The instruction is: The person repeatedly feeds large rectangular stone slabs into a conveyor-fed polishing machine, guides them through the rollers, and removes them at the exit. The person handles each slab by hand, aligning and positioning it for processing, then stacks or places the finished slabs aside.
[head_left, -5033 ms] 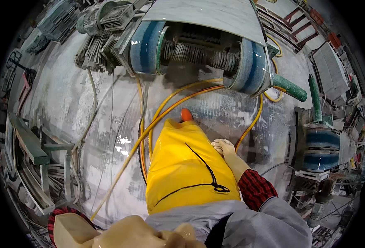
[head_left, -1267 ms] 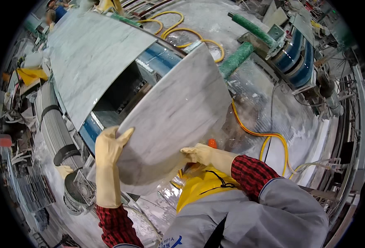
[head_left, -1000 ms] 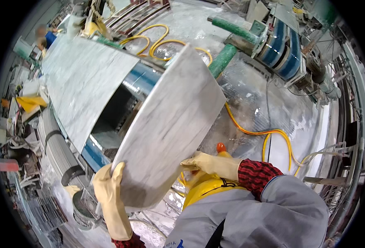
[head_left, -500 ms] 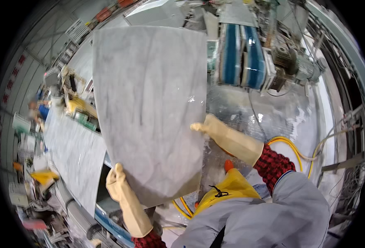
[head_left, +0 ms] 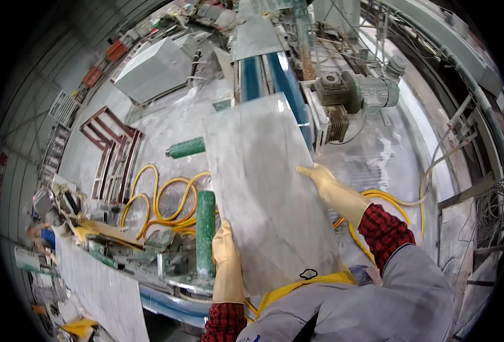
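A grey-white veined slab [head_left: 266, 194], probably marble, stretches from my waist toward the blue conveyor belt [head_left: 253, 80]. Its far end overlaps the belt in the picture; whether it touches cannot be made out. My left hand [head_left: 227, 253], in a long cream rubber glove, grips the slab's left edge near my body, with the fingers partly hidden. Farther up, my right hand [head_left: 325, 185], gloved alike, holds the right edge with the thumb on the top face. A yellow apron [head_left: 274, 292] shows at the slab's near end.
Green rollers [head_left: 205, 228] stand left of the slab. Coiled yellow hose [head_left: 169, 219] lies on the wet floor beyond. A motor [head_left: 374, 91] sits right of the belt. Another slab [head_left: 100, 290] lies at lower left, near a person in blue [head_left: 47, 236]. A reddish metal frame [head_left: 115, 154] stands farther back.
The slab has come down from a steeper, larger-looking pose, and its far end now meets the belt in view. Both hands moved with it. The surroundings have shifted left in the picture.
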### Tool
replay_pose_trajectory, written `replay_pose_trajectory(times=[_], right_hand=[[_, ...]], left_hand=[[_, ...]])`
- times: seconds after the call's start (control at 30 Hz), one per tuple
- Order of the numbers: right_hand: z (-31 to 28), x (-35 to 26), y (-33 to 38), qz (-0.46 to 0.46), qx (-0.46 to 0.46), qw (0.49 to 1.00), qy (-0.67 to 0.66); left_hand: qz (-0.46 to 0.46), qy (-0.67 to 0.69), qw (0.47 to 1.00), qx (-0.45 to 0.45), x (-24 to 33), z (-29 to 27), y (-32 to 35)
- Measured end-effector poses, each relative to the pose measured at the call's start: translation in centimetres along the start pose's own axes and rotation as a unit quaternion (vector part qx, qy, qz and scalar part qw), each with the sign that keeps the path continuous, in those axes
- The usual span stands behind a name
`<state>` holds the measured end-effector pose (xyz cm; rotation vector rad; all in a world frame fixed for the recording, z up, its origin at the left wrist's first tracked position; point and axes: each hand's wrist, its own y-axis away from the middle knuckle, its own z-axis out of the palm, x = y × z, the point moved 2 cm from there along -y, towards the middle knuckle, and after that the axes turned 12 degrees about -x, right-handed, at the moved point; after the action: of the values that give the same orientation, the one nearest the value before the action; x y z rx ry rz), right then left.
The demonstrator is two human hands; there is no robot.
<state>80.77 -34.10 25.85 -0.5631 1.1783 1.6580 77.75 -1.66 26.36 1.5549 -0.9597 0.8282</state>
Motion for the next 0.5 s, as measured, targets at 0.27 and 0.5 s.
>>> replay_pose_trajectory(times=[0.27, 0.5], right_hand=[[-8.8, 4.7, -8.1, 0.057, 0.106, 0.991, 0.062], [-9.2, 2.1, -11.2, 0.069, 0.178, 0.975, 0.115]], left_hand=[[0.002, -0.169, 0.981, -0.098, -0.3, 3.5, -7.9], [0.004, -0.22, 0.964, -0.146, 3.4, 5.0, -13.4]])
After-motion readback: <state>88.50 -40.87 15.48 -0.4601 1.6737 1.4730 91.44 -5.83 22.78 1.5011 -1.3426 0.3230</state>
